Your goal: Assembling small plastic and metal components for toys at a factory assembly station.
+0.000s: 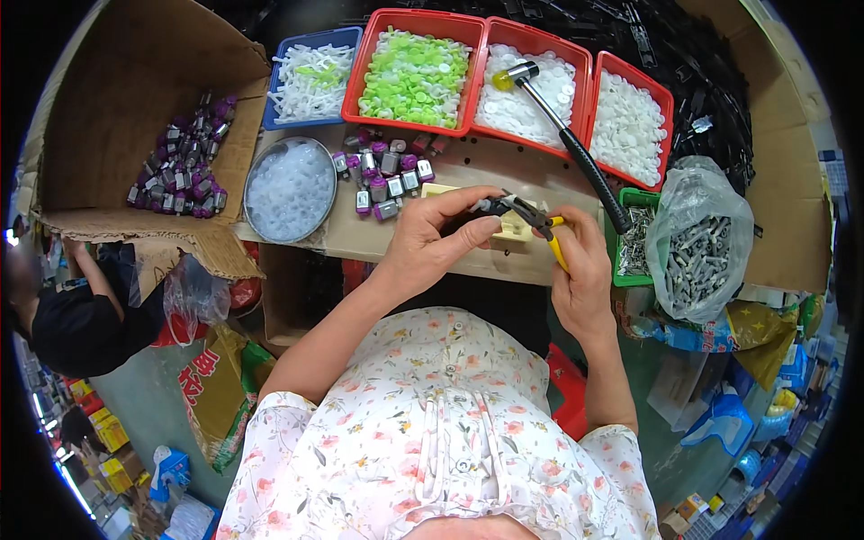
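My left hand (430,236) pinches a small dark part (486,203) between thumb and fingers, which cover most of it. Yellow-handled pliers (533,216) are gripped in my right hand (583,270), and their jaws meet the small part at my left fingertips. Under the pliers lies a cream plastic block (515,227) on the bench. Just beyond my left hand sits a loose pile of small metal pieces with purple ends (390,164).
A two-headed hammer (576,148) lies across red bins of white parts (630,121). Also around the bench (468,157) are a green-parts bin (414,76), a blue bin (312,76), a round tray (290,191), a cardboard box (99,99), a green screw bin (635,241) and a plastic bag (700,243).
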{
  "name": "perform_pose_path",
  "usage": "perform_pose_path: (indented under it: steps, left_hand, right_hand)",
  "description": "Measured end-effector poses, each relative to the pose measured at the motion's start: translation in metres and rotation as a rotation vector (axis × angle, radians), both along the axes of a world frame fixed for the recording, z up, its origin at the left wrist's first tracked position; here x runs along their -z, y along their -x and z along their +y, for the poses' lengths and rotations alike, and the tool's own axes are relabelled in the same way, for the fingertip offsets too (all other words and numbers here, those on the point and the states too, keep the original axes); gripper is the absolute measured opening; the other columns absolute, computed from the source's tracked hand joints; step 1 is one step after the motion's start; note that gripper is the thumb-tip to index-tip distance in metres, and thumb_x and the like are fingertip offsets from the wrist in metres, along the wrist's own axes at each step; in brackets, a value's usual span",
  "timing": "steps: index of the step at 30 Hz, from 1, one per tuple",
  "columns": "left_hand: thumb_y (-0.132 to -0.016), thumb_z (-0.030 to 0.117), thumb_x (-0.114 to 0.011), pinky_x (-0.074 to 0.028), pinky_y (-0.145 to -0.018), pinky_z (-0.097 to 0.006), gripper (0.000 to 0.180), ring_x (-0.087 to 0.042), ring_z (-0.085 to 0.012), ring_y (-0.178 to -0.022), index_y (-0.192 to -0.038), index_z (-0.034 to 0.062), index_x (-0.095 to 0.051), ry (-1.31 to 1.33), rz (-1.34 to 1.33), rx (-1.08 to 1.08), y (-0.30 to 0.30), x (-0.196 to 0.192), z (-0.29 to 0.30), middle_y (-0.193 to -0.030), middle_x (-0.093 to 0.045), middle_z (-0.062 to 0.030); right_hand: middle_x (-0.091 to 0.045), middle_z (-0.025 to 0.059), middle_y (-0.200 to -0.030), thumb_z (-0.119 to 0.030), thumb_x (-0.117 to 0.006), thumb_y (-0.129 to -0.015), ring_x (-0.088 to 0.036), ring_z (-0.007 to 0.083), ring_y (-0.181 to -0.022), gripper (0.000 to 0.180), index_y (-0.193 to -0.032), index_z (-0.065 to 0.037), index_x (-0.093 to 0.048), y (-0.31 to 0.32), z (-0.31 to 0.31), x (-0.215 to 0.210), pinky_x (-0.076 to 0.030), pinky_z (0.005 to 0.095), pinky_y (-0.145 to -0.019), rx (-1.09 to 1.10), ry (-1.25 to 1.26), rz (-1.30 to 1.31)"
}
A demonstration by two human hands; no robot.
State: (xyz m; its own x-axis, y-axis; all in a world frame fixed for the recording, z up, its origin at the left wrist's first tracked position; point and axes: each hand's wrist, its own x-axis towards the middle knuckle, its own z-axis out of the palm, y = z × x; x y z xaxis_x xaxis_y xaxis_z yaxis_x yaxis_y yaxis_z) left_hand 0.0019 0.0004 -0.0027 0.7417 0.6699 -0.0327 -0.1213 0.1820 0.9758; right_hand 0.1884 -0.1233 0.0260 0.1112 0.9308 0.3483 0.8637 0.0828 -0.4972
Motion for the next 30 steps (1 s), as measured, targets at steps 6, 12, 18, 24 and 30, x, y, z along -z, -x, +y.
perform_pose_path:
  steps: [6, 12, 18, 24, 30]
  left_hand:
    - [-0.100, 0.012, -0.061, -0.051, -0.061, -0.025, 0.029, -0.060, -0.0096, -0.070, -0.124, -0.0032, -0.063, -0.023, 0.030, 0.079, 0.005, -0.009, -0.002, -0.084, -0.067, -0.0056]
    - [-0.098, 0.030, -0.065, -0.047, -0.054, -0.028, 0.035, -0.058, -0.0146, -0.058, -0.107, -0.0037, -0.065, 0.518, -0.160, 0.351, 0.019, -0.012, 0.000, -0.072, -0.062, -0.0076]
    - [-0.095, 0.041, -0.065, -0.047, -0.052, -0.034, 0.045, -0.058, -0.0225, -0.053, -0.106, -0.0019, -0.060, 0.899, -0.408, 0.602, 0.031, 0.009, -0.003, -0.069, -0.061, -0.0102]
    - [-0.106, 0.036, -0.047, -0.055, -0.061, -0.033, 0.039, -0.064, -0.0237, -0.064, -0.116, 0.0002, -0.059, 0.941, -0.428, 0.238, 0.028, 0.007, -0.003, -0.089, -0.065, -0.0101]
    - [-0.108, 0.042, -0.035, -0.056, -0.052, -0.034, 0.044, -0.065, -0.0255, -0.064, -0.122, 0.0047, -0.054, 1.239, -0.768, 0.271, 0.038, 0.009, 0.005, -0.104, -0.060, -0.0131]
  right_hand:
    - [-0.056, 0.0198, -0.097, 0.016, -0.052, -0.067, -0.058, 0.0376, -0.081, 0.020, -0.085, 0.006, -0.052, -0.005, -0.005, 0.003, -0.048, 0.0403, -0.071, -0.068, 0.008, -0.020]
    - [-0.057, 0.0181, -0.095, 0.013, -0.058, -0.065, -0.058, 0.0360, -0.082, 0.019, -0.080, 0.004, -0.051, -0.003, -0.009, -0.009, -0.048, 0.0406, -0.071, -0.172, -0.005, -0.069]
    - [-0.058, 0.0189, -0.098, 0.012, -0.057, -0.065, -0.059, 0.0361, -0.084, 0.018, -0.081, 0.004, -0.053, 0.008, -0.001, -0.013, -0.048, 0.0393, -0.072, -0.278, 0.025, -0.002]
    - [-0.057, 0.0211, -0.115, 0.013, -0.046, -0.069, -0.062, 0.0366, -0.096, 0.041, -0.105, 0.007, -0.063, -0.001, 0.005, -0.006, -0.049, 0.0336, -0.084, -0.205, 0.116, 0.072]
    - [-0.054, 0.0210, -0.125, 0.010, -0.049, -0.077, -0.056, 0.0412, -0.110, 0.040, -0.114, 0.005, -0.061, -0.023, -0.004, 0.005, -0.046, 0.0426, -0.094, 0.105, 0.217, -0.119]
